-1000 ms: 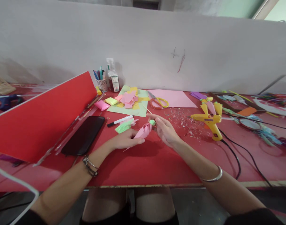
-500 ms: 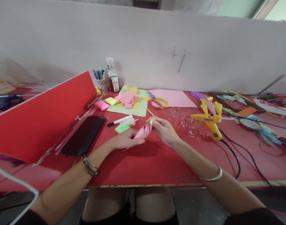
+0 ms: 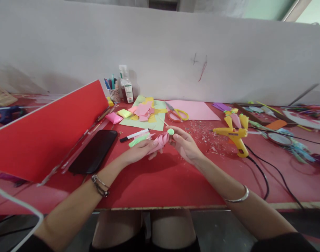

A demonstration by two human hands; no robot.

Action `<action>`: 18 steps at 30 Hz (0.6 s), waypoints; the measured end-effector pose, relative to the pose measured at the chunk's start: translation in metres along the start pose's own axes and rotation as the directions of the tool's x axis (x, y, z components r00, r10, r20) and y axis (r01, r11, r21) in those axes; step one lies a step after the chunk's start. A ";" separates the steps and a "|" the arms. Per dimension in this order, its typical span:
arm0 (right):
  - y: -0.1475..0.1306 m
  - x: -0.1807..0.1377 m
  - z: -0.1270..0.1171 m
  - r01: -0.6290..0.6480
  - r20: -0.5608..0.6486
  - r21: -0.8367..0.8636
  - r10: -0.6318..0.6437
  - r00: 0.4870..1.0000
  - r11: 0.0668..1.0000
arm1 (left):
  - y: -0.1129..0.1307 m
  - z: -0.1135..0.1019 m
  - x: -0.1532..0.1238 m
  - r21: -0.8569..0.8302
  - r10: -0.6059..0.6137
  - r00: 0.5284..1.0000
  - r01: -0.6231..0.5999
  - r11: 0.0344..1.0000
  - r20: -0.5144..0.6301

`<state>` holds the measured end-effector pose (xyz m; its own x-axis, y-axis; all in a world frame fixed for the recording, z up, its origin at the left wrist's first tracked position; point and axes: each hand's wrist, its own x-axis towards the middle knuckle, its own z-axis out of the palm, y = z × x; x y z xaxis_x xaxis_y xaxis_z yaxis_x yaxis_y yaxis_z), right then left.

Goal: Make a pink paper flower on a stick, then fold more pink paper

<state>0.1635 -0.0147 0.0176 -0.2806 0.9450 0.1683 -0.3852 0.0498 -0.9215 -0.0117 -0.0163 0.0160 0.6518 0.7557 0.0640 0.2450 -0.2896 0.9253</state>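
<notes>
My left hand (image 3: 139, 153) is closed around the stem end of a rolled pink paper flower (image 3: 160, 141), held just above the red table (image 3: 160, 185). My right hand (image 3: 184, 145) pinches a small green round piece (image 3: 170, 131) between thumb and fingertips, right beside the flower's open top. Both hands meet near the table's middle.
A yellow glue gun (image 3: 234, 135) with a black cord stands to the right. A black phone (image 3: 94, 150), a marker (image 3: 133, 135), a green scrap (image 3: 139, 140) and a red board (image 3: 44, 133) lie left. Scissors (image 3: 177, 113), paper sheets and a pen cup (image 3: 114, 92) sit behind.
My left hand has lifted the pink flower up and slightly away from me. My right hand has raised the green piece with it, staying at the flower's top.
</notes>
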 end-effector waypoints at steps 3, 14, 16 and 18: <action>0.000 0.001 -0.001 -0.007 -0.010 0.007 0.007 1.000 1.000 | 0.000 0.000 -0.001 -0.014 -0.018 1.000 0.017 1.000 -0.014; 0.003 0.001 -0.001 0.008 -0.035 -0.036 -0.009 0.999 0.999 | -0.002 0.001 -0.001 -0.063 -0.059 0.998 0.059 0.996 0.003; 0.003 0.001 -0.002 0.011 -0.037 -0.053 -0.013 0.999 0.999 | -0.002 0.001 -0.001 -0.063 -0.056 0.998 0.057 0.996 0.008; 0.003 0.001 -0.002 0.016 -0.034 -0.068 -0.018 0.999 0.998 | -0.003 0.001 -0.001 -0.062 -0.059 0.998 0.059 0.996 0.006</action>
<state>0.1636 -0.0129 0.0142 -0.2433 0.9544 0.1730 -0.3285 0.0867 -0.9405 -0.0124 -0.0172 0.0132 0.6409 0.7676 0.0073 0.2382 -0.2078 0.9487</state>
